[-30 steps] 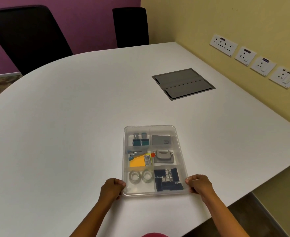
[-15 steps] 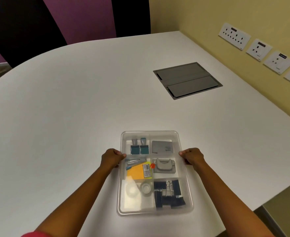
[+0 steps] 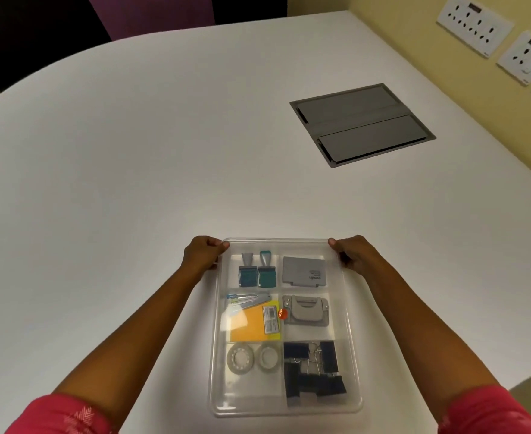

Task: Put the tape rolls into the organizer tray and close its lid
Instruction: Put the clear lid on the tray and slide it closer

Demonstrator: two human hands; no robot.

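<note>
A clear plastic organizer tray (image 3: 353,339) lies on the white table near its front edge, with a clear lid on top. Two clear tape rolls (image 3: 240,359) (image 3: 268,357) sit side by side in its near-left compartment, seen through the lid. My left hand (image 3: 202,252) grips the tray's far-left corner, thumb on top of the lid. At the far-right corner my right hand (image 3: 350,252) grips it the same way. Other compartments hold binder clips, sticky notes, staple boxes and a grey stapler.
A grey cable hatch (image 3: 361,123) is set flush into the table (image 3: 132,183) at the far right. Wall sockets (image 3: 473,25) line the yellow wall on the right. A dark chair (image 3: 23,32) stands behind the table at far left.
Both hands have slid along the tray's sides from its near corners to its far corners. The camera has tilted down and closer over the tray.
</note>
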